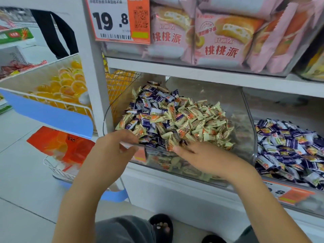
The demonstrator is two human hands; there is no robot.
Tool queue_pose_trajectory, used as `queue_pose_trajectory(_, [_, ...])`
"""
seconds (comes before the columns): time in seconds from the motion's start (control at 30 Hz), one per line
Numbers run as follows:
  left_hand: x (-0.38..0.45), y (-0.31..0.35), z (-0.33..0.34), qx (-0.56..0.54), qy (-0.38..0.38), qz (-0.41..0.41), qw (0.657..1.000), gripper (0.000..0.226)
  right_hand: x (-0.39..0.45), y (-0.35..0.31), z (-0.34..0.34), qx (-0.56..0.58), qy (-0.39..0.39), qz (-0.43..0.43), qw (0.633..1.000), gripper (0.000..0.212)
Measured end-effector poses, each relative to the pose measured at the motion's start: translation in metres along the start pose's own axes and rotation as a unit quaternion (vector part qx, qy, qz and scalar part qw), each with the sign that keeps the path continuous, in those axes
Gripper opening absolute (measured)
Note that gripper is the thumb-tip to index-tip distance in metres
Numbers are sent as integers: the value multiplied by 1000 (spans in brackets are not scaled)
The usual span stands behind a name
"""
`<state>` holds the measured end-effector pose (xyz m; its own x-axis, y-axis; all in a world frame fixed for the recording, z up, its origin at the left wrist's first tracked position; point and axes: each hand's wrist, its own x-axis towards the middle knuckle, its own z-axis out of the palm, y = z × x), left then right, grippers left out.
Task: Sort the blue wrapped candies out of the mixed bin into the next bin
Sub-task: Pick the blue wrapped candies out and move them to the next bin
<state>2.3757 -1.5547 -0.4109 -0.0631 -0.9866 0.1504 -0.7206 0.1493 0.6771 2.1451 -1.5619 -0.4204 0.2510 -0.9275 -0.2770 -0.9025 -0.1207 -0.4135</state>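
Lying heaped in the clear plastic mixed bin [245, 109], crinkly blue wrapped candies [149, 97] are mingling with cream ones [198, 118] — the right hand [201, 155] is dipping in, grasp hidden; the left hand [112, 148] is gripping the bin's rim; the next bin [252, 130] is holding glossy blue wrappers.

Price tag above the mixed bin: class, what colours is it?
The price tag is white with black digits and an orange strip on its right, seen in the head view.

left hand [114, 146]: forearm reaching forward, fingers curled, thumb pinching toward them | right hand [201, 156]: palm down, fingers stretched leftward, blurred | both forearms bare
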Motion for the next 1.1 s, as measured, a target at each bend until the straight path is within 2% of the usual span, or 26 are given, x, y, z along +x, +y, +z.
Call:
queue_pose_trajectory(0.07, [-1, 0, 0, 1, -7, 4, 1000, 11, -2, 4, -5, 12, -31, -5, 999, 82])
queue_pose_trajectory(0.23, [-6, 1, 3, 2, -19, 6, 1000, 11, 1, 15, -1, 91, 3, -68, 994, 27])
queue_pose_trajectory(0.33, [-6, 3, 5, 3, -32, 4, 999, 11, 1, 10, -6, 162, 14, -87, 983, 26])
queue_pose_trajectory(0.43, [-7, 5, 7, -5, -30, -4, 1000, 11, 3, 2, -14, 225, 120, -101, 962, 13])
queue_pose_trajectory(0.5, [-8, 8, 8, -12, -30, -8, 999, 11, 10, -4, -15, 222, 200, -99, 949, 7])
queue_pose_trajectory(0.53, [-9, 9, 8, -15, -32, -8, 999, 11, 14, -8, -14, 191, 203, -94, 956, 14])
queue_pose_trajectory(0.63, [-9, 13, 10, -21, -36, -4, 999, 12, 31, -13, -5, 55, 103, -26, 993, 51])
queue_pose_trajectory(0.7, [-9, 14, 12, -22, -42, -1, 999, 13, 36, -11, -1, 37, 82, 17, 996, 49])
queue_pose_trajectory(0.77, [-8, 15, 13, -24, -46, -3, 999, 12, 33, -8, -2, 38, 122, 15, 992, 33])
queue_pose_trajectory(0.83, [-8, 15, 13, -25, -49, -6, 998, 12, 25, -3, -8, 74, 201, 12, 977, 27])
queue_pose_trajectory(0.9, [-8, 16, 13, -23, -48, -3, 999, 12, 16, 4, -23, 89, 305, 47, 947, 37])
queue_pose_trajectory(0.93, [-8, 16, 13, -22, -46, -2, 999, 12, 12, 10, -28, 71, 328, 81, 939, 46])
queue_pose_trajectory(1.0, [-8, 18, 14, -18, -45, 2, 999, 12, 7, 20, -33, 13, 330, 149, 932, 62])
queue_pose_trajectory(1.03, [-9, 19, 15, -15, -47, 2, 999, 12, 5, 20, -32, -1, 339, 151, 929, 62])
queue_pose_trajectory(1.1, [-8, 20, 16, -15, -49, 2, 999, 12, 5, 12, -28, 8, 363, 72, 929, 37])
